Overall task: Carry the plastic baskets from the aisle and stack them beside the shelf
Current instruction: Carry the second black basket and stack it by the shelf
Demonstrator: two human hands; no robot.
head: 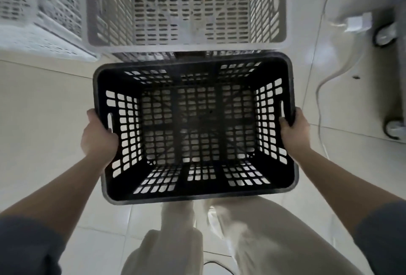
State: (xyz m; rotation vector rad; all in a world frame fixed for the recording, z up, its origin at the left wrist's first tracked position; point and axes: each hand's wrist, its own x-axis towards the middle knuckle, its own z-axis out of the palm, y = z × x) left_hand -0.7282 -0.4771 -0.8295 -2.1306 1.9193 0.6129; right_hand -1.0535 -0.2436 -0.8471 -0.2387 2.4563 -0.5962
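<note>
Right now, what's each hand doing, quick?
Left hand: closed on the left rim of the black basket.
Right hand: closed on the basket's right rim.

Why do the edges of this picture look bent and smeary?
Head view: the wide-angle lens bows the white basket and the forearms outward; motion smears the trouser legs and the left-hand white baskets; the black basket stays sharp, and the glossy floor tiles show soft glare.

Near basket (195, 191): black, square-grid perforations. Far basket (186, 42): light grey, slotted rows. Far-left basket (44, 32): white, slotted. Floor (44, 109): pale cream tiles. Trousers (252, 230): off-white. Sleeves (26, 248): dark grey-blue.
</note>
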